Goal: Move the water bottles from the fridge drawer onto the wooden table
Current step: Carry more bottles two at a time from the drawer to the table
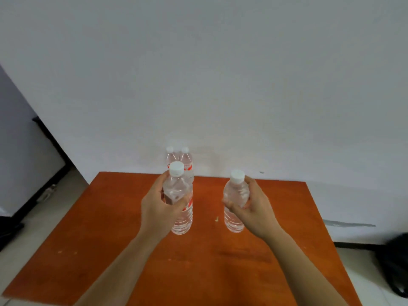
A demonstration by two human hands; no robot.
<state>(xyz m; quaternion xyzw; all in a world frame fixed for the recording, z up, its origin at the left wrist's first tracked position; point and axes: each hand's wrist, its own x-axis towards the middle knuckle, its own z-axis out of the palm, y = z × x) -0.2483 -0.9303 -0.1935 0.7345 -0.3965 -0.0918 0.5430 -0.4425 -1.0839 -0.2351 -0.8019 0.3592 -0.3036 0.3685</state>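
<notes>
My left hand (157, 208) grips a clear water bottle (182, 219) with a white cap and a red-and-white label, held upright over the wooden table (209, 261). My right hand (254, 208) is wrapped around a second clear bottle (234, 219) with a white cap, also upright. I cannot tell whether either bottle's base touches the tabletop. Two more capped bottles (180, 161) stand side by side at the table's far edge against the wall, partly hidden behind the left bottle. The fridge drawer is out of view.
A white wall (220, 85) rises directly behind the table. A small pale scrap (217, 219) lies between the two held bottles. A dark bag (395, 268) sits on the floor at the right, and dark furniture edges (46, 138) run along the left.
</notes>
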